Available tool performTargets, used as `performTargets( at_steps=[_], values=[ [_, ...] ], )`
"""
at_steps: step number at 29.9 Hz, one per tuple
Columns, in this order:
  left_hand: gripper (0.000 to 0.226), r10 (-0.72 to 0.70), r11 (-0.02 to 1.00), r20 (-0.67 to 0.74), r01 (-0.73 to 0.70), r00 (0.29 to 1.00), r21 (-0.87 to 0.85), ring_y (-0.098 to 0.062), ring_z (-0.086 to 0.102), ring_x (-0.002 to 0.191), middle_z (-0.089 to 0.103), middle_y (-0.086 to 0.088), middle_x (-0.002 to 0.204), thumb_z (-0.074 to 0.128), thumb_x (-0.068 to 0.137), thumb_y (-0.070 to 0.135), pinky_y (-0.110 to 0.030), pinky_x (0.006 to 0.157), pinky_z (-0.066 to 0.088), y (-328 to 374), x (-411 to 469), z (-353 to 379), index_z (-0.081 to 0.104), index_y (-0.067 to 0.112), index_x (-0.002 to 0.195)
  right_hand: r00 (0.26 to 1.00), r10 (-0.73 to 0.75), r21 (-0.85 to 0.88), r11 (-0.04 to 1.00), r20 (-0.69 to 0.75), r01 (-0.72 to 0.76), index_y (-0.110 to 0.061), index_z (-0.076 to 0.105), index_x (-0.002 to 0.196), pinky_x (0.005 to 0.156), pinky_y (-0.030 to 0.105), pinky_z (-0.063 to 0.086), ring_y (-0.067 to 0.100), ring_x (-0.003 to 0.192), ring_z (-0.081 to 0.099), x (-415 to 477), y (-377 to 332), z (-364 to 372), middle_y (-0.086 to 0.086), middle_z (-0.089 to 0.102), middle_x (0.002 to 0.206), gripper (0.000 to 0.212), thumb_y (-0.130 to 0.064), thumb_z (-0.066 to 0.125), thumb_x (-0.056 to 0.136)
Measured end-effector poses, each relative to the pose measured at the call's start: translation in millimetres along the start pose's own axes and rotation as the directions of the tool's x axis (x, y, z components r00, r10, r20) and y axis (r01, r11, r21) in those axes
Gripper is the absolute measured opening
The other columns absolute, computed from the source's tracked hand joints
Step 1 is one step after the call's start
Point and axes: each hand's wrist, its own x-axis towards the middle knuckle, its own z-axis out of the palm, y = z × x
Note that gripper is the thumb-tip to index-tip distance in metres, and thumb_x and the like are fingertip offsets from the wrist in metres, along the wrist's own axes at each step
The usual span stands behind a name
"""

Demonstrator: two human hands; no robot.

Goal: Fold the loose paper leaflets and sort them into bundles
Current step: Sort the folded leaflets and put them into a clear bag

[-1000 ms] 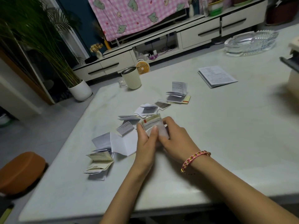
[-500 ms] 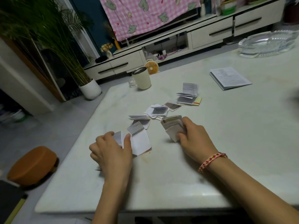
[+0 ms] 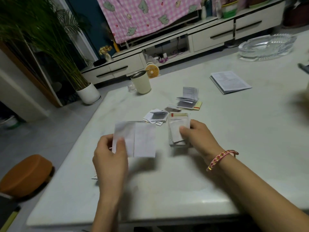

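My left hand (image 3: 109, 154) pinches the left edge of a white creased leaflet (image 3: 142, 139), lifted above the pale table (image 3: 250, 139). My right hand (image 3: 199, 136) grips a stacked bundle of folded leaflets (image 3: 178, 127), thumb on top, just right of the lifted sheet. Behind them lie small piles of folded leaflets (image 3: 157, 116) and a further pile (image 3: 188, 101) with a yellow slip under it. A corner of paper (image 3: 94, 177) shows by my left wrist; the rest of it is hidden by my arm.
A cream tumbler (image 3: 141, 82) and a small glass stand at the table's far left corner. A larger booklet (image 3: 229, 82) lies far right, a glass dish (image 3: 267, 46) beyond it. An orange stool (image 3: 25, 174) stands left of the table.
My left hand has lifted one sheet off the left pile and raised it, partly unfolded. My right hand has kept hold of the bundle, which now stands more upright.
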Motion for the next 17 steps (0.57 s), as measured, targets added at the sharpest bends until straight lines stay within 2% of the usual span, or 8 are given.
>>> performTargets(
  at_steps=[2, 4, 5, 6, 8, 10, 14, 17],
  values=[
    [0.008, -0.177, 0.948, 0.089, 0.194, 0.98, -0.254, -0.019, 0.056, 0.071, 0.061, -0.005, 0.078, 0.051, 0.092, 0.009, -0.013, 0.051, 0.048, 2.4, 5.8, 6.5, 0.058, 0.005, 0.093, 0.988, 0.112, 0.272, 0.952, 0.104, -0.137, -0.008, 0.061, 0.086, 0.071, 0.028, 0.047, 0.023, 0.079, 0.058, -0.8, -4.7, -0.9, 0.011, 0.063, 0.087, 0.016, -0.002, 0.048, 0.091],
    [0.011, -0.343, 0.752, 0.328, 0.467, 0.88, -0.465, -0.016, 0.059, 0.066, 0.064, -0.005, 0.07, 0.046, 0.095, 0.004, -0.015, 0.048, 0.05, 5.7, 10.5, 20.2, 0.056, 0.004, 0.09, 0.965, 0.148, 0.442, 0.866, 0.218, -0.233, -0.002, 0.061, 0.101, 0.079, 0.035, 0.041, 0.027, 0.088, 0.056, -2.9, -6.1, -0.5, 0.015, 0.061, 0.095, 0.018, -0.002, 0.047, 0.089],
    [0.014, -0.364, 0.676, 0.412, 0.541, 0.835, -0.501, -0.014, 0.062, 0.061, 0.066, -0.003, 0.063, 0.044, 0.095, 0.001, -0.016, 0.047, 0.05, 6.7, 11.8, 28.7, 0.056, 0.004, 0.088, 0.957, 0.14, 0.469, 0.847, 0.255, -0.249, -0.001, 0.06, 0.106, 0.082, 0.038, 0.038, 0.028, 0.091, 0.054, -3.8, -7.5, -0.3, 0.016, 0.06, 0.098, 0.023, -0.003, 0.047, 0.088],
    [0.015, -0.346, 0.677, 0.459, 0.557, 0.818, -0.482, -0.013, 0.063, 0.057, 0.066, -0.002, 0.059, 0.044, 0.094, -0.001, -0.017, 0.047, 0.05, 5.7, 11.2, 37.6, 0.057, 0.003, 0.089, 0.952, 0.126, 0.472, 0.846, 0.278, -0.249, 0.0, 0.06, 0.109, 0.082, 0.038, 0.039, 0.027, 0.092, 0.054, -5.2, -8.2, 1.2, 0.016, 0.06, 0.099, 0.025, -0.002, 0.046, 0.088],
    [0.017, -0.274, 0.779, 0.484, 0.487, 0.831, -0.395, -0.016, 0.063, 0.062, 0.068, -0.007, 0.069, 0.046, 0.092, -0.001, -0.022, 0.054, 0.05, 6.7, 8.0, 57.8, 0.061, -0.002, 0.097, 0.96, 0.089, 0.416, 0.888, 0.266, -0.197, 0.0, 0.061, 0.109, 0.076, 0.032, 0.047, 0.025, 0.086, 0.057, -6.3, -11.3, 1.7, 0.015, 0.061, 0.096, 0.026, 0.001, 0.044, 0.089],
    [0.018, -0.217, 0.827, 0.499, 0.43, 0.839, -0.363, -0.02, 0.059, 0.07, 0.067, -0.008, 0.078, 0.05, 0.089, 0.001, -0.027, 0.06, 0.046, 7.1, 3.2, 74.3, 0.065, 0.0, 0.099, 0.981, 0.054, 0.267, 0.958, 0.186, -0.103, -0.004, 0.062, 0.102, 0.076, 0.031, 0.05, 0.022, 0.082, 0.059, -5.0, -11.8, 0.4, 0.014, 0.063, 0.095, 0.023, 0.003, 0.044, 0.089],
    [0.023, -0.177, 0.805, 0.578, 0.456, 0.796, -0.381, -0.016, 0.063, 0.069, 0.072, -0.001, 0.076, 0.049, 0.088, 0.001, -0.029, 0.065, 0.049, 13.0, -7.5, 92.8, 0.069, 0.011, 0.087, 1.0, -0.013, -0.121, 0.993, 0.01, 0.014, -0.007, 0.059, 0.108, 0.096, 0.04, 0.044, 0.027, 0.105, 0.056, 1.9, -1.4, -6.8, 0.012, 0.061, 0.115, 0.023, -0.012, 0.045, 0.09],
    [0.035, -0.168, 0.725, 0.635, 0.531, 0.754, -0.439, -0.018, 0.069, 0.086, 0.073, -0.003, 0.093, 0.034, 0.1, 0.027, -0.038, 0.077, 0.056, 11.3, -12.8, 102.5, 0.067, 0.014, 0.101, 0.999, -0.026, -0.242, 0.97, -0.018, 0.021, -0.003, 0.049, 0.116, 0.095, 0.034, 0.039, 0.03, 0.114, 0.049, 2.0, 1.1, -10.7, 0.015, 0.053, 0.124, 0.027, -0.017, 0.039, 0.095]
  ],
)
